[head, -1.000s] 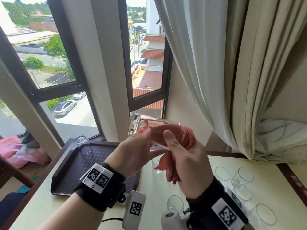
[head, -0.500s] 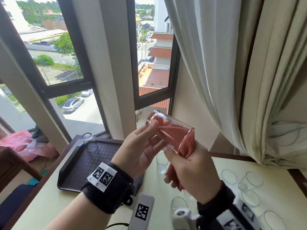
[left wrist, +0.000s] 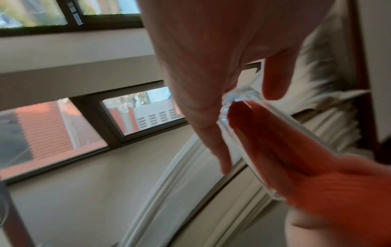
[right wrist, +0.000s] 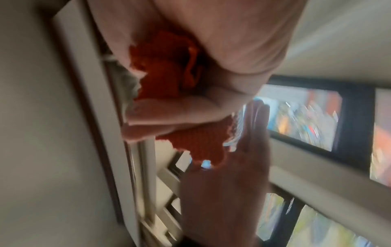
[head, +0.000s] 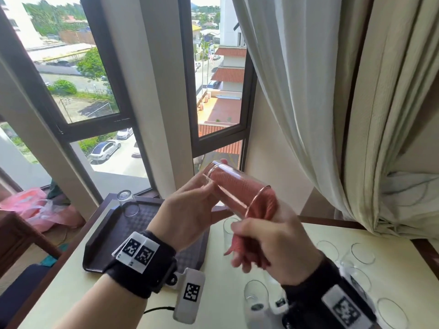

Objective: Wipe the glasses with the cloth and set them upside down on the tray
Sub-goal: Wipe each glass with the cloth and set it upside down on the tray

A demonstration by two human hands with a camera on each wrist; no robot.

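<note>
Two hands work above a cream tabletop (head: 133,302), where a dark tray (head: 111,236) at 9 o'clock carries one upturned glass (head: 127,200). Several tumblers (head: 361,255) stand at 4 o'clock. Held tilted in mid-air, the clear glass (head: 228,184) is clasped near its base by the left hand (head: 190,214), while the right hand (head: 273,248) grips the red cloth (head: 261,205) stuffed inside it.

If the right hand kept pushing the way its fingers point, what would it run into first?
Probably the thick base of the clear drinking glass: the right hand pushes the red knitted cloth inside it toward the left hand. Depth is uncertain.
</note>
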